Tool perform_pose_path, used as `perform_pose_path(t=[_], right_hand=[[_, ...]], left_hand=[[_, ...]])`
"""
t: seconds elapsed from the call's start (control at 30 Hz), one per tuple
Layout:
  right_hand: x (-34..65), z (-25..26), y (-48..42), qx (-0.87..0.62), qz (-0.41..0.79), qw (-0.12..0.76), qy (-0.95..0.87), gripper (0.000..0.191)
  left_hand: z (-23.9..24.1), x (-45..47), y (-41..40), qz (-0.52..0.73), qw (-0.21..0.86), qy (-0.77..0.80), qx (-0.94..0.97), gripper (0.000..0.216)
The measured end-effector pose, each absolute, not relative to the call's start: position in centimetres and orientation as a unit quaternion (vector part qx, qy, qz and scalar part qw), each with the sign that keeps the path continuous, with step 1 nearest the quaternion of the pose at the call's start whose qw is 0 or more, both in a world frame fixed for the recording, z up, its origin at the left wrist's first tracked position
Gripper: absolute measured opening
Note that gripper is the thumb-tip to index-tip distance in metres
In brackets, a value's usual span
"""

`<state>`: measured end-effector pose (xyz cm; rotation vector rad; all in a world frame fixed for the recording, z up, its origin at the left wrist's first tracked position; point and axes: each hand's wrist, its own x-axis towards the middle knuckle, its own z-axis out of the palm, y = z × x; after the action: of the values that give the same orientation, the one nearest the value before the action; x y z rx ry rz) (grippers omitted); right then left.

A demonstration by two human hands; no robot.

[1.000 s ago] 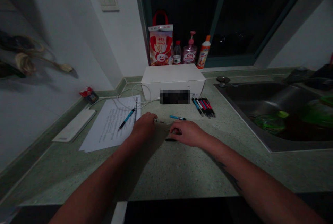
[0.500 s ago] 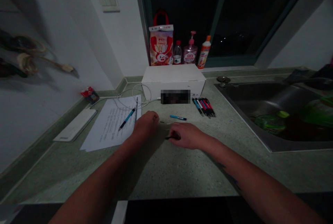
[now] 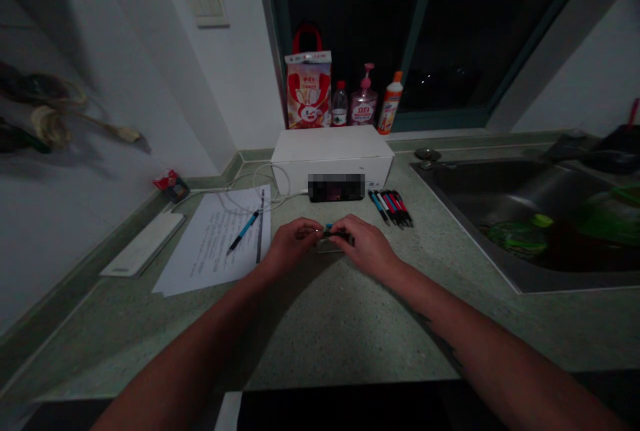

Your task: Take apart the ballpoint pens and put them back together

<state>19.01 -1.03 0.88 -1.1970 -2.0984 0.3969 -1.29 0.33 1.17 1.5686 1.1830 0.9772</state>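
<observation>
My left hand (image 3: 294,244) is closed in a pinch at its fingertips, on something too small to make out. Facing it, my right hand (image 3: 367,245) grips a short dark pen piece (image 3: 328,234), and the fingertips of both hands nearly meet there. Just beyond them a bit of a blue pen barrel (image 3: 329,225) shows, mostly covered by the fingers. On the counter below the fingers lies a thin pale stick (image 3: 330,251), like a pen refill.
Several pens (image 3: 391,208) lie side by side at the right. Left of my hands, a blue pen (image 3: 243,232) rests on printed sheets (image 3: 215,244). A phone (image 3: 336,191) with a cable leans against a white box (image 3: 330,144). The sink (image 3: 470,217) is to the right.
My right hand has moved up and left with the dark piece, and my left hand slightly right, so they now meet. The blue barrel is largely hidden, and the small piece on the counter no longer shows.
</observation>
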Motion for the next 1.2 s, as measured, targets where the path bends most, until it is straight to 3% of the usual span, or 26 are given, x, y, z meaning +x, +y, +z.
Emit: perform_pose_path(t=[0.47, 0.67, 0.97, 1.2], right_hand=[[19.05, 1.35, -1.13, -0.432, 0.166, 0.399, -0.792, 0.007], [18.97, 1.57, -1.37, -0.476, 0.194, 0.369, -0.774, 0.006], [18.81, 1.36, -1.38, -0.494, 0.220, 0.329, -0.774, 0.019], [19.00, 1.51, -1.46, -0.488, 0.223, 0.341, -0.772, 0.013]], left_hand=[[1.45, -0.94, -0.22, 0.401, 0.556, 0.448, 0.575, 0.023], [1.74, -0.85, -0.40, 0.403, 0.537, 0.445, 0.593, 0.025], [1.59, -0.71, -0.27, 0.420, 0.499, 0.469, 0.595, 0.021], [1.78, -0.81, -0.34, 0.419, 0.500, 0.458, 0.604, 0.017]])
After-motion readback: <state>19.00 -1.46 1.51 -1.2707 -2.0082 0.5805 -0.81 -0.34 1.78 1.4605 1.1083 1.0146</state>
